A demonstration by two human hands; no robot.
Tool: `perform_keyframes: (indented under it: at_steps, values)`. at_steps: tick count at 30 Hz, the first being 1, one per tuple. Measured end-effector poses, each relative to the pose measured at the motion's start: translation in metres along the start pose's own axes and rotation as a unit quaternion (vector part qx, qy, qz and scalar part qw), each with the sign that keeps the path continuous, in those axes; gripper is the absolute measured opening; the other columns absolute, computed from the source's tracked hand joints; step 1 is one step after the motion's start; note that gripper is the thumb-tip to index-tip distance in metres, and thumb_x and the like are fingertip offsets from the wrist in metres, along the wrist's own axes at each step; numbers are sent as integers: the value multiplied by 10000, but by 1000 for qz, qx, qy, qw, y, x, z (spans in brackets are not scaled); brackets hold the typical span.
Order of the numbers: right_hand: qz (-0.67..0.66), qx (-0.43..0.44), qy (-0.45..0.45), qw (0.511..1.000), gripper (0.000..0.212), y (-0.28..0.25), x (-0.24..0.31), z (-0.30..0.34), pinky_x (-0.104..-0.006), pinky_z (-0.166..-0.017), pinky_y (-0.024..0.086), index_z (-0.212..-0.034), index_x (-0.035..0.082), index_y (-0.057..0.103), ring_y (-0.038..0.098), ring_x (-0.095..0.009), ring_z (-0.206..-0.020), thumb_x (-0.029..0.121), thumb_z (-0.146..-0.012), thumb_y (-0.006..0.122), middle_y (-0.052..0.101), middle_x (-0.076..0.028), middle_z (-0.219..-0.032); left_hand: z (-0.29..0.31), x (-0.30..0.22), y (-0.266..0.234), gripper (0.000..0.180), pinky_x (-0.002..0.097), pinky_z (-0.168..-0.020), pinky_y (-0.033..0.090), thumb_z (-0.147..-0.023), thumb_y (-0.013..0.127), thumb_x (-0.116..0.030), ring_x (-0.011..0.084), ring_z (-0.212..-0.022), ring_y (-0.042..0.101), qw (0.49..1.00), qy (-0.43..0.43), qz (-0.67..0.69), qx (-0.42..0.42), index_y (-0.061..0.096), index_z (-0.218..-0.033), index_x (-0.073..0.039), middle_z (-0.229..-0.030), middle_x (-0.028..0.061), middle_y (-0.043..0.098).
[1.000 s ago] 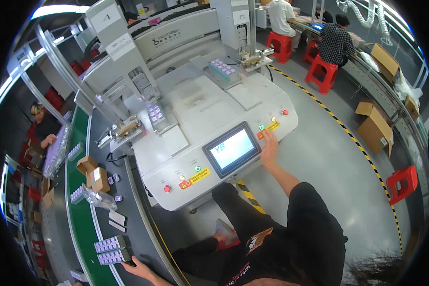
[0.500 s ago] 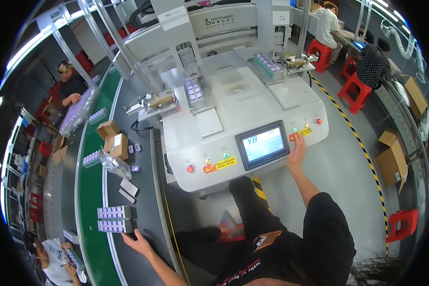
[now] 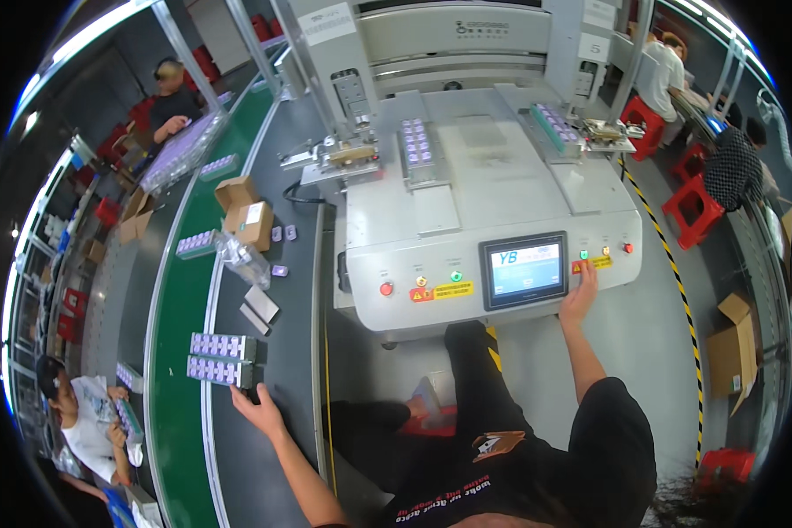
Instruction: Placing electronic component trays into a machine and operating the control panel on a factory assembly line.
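Observation:
My left hand point(image 3: 259, 411) is open beside two green-grey trays point(image 3: 249, 353) on the dark worktop, thumb and fingers apart. Its fingertips are at the near end of the closer tray; whether they touch it I cannot tell. Rows of small purple-and-white parts point(image 3: 213, 369) fill both trays. At the machine's front panel, my right hand point(image 3: 578, 299) reaches up with fingers stretched out, its tips just below a green button point(image 3: 583, 254). The lit touch screen point(image 3: 526, 270) is left of that hand. On the machine bed stand a left loaded tray point(image 3: 416, 145) and a right one point(image 3: 554, 128).
Left of me, an open carton point(image 3: 245, 214), a clear plastic bag point(image 3: 242, 259), pale flat pieces point(image 3: 259, 310) and loose purple parts point(image 3: 279, 271) lie on the worktop. A green conveyor point(image 3: 172, 326) runs alongside. A co-worker point(image 3: 92, 422) holds another tray. Red stools point(image 3: 697, 209) stand right.
The whole view has shifted, so the machine appears farther right and the trays a little higher. Both my hands stay at about the same places relative to tray and button.

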State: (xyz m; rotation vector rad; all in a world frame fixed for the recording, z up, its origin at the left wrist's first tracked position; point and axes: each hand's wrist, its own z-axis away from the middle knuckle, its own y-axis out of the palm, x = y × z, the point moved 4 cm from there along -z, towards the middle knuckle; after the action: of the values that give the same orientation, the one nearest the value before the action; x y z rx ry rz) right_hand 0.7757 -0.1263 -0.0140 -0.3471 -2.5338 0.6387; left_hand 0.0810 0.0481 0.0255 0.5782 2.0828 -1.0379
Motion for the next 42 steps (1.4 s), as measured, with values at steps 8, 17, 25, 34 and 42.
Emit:
perform_keyframes:
  at_steps: [8, 17, 25, 34, 42]
  values:
    - [-4, -8, -3, 1000, 534, 0, 3, 0, -452, -1122, 252, -1342, -16, 447, 372, -361, -1333, -18, -813, 368, 453, -193, -1392, 4, -11, -4, 650, 404, -1048, 364, -853, 615, -112, 327, -1203, 454, 1000, -3, -1, -2, 335, -1426, 17, -1366, 209, 373]
    - [18, -10, -14, 1000, 529, 1, 0, 1, -452, -1119, 253, -1350, 1, 436, 364, -352, -1337, -24, -826, 368, 438, -181, -1403, 4, -19, -2, 652, 392, -1049, 358, -848, 622, -118, 316, -1202, 457, 1000, -16, -22, 0, 340, -1417, 28, -1353, 197, 391]
    - [18, -10, -7, 1000, 534, -1, 2, 1, -444, -1122, 254, -1346, 1, 446, 370, -349, -1338, -35, -818, 379, 448, -171, -1404, 6, -19, -2, 658, 401, -1041, 366, -851, 621, -129, 323, -1197, 459, 1000, -15, -17, 0, 333, -1422, 28, -1369, 198, 379]
    - [21, -11, -4, 1000, 533, 1, -1, 1, -443, -1116, 257, -1346, 7, 447, 370, -346, -1337, -30, -819, 379, 449, -164, -1406, 5, -18, 0, 661, 408, -1041, 367, -850, 622, -141, 326, -1199, 461, 1000, -15, -16, 0, 334, -1420, 29, -1368, 202, 379]
    - [16, -8, -5, 1000, 539, 1, 3, 2, -438, -1124, 249, -1354, 11, 442, 360, -342, -1346, -33, -820, 378, 443, -163, -1411, 4, -19, -2, 661, 408, -1047, 353, -843, 627, -146, 328, -1217, 444, 1000, -13, -24, -1, 343, -1414, 27, -1359, 198, 393]
